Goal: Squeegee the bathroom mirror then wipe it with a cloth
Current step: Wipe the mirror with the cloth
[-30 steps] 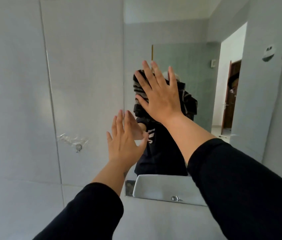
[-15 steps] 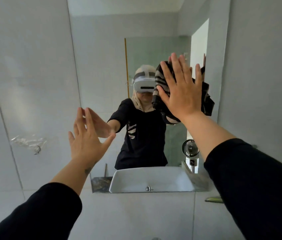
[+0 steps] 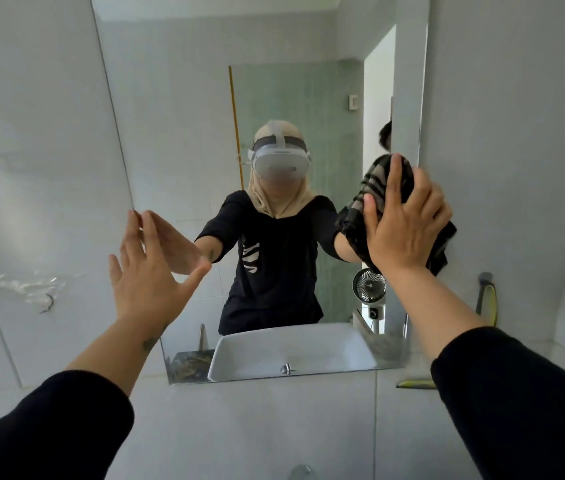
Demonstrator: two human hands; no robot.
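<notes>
Bathroom mirror point(image 3: 177, 133), right hand point(image 3: 402, 225) pressing cloth point(image 3: 376, 183), left hand point(image 3: 146, 275) spread

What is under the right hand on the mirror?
A dark striped cloth, pressed against the mirror near its right edge by the right hand. The hand covers the cloth's middle, and the cloth hides the glass beneath it.

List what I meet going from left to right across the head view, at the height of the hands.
Torn tape → left hand, fingers spread → right hand pressing the striped cloth → yellow-green tool standing in the corner.
</notes>
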